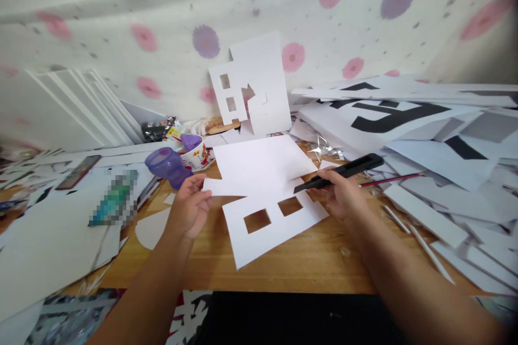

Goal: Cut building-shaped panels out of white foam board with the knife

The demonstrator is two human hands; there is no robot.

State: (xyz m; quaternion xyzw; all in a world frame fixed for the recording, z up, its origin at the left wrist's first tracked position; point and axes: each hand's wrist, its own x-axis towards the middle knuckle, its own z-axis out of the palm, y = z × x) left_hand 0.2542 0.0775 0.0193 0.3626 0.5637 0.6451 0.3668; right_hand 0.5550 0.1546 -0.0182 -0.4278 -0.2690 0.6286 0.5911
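My left hand pinches the left end of a white sheet of paper or card, which is cut to an irregular outline. In my right hand is a black utility knife, its blade pointing left over the sheet. Below that sheet, a white piece with two square cut-out windows lies on the wooden table; whether the two are joined I cannot tell. Behind them, another cut white piece with similar windows leans upright against the patterned cloth.
A purple cup and a printed paper tub stand left of the sheet. White boards lean at the far left. Piled white offcuts and sheets with black shapes fill the right side, beside a dark red pencil-like stick.
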